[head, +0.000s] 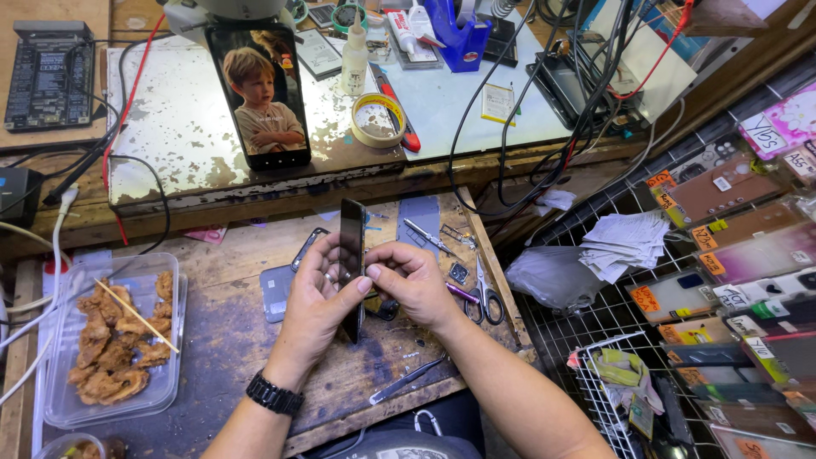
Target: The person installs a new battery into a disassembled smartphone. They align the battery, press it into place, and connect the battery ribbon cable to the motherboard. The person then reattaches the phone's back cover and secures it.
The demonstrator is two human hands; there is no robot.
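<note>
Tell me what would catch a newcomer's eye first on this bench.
Most striking is the dark phone held upright on edge at the centre, gripped between the left hand and right hand. Behind it, a second phone leans with a lit photo, and a clear tray of fried food sits at left.

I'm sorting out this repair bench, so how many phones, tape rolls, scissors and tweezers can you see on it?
Phones: 2, one held in both hands, one propped on the shelf
Tape rolls: 1
Scissors: 1
Tweezers: 2
Total: 6
</note>
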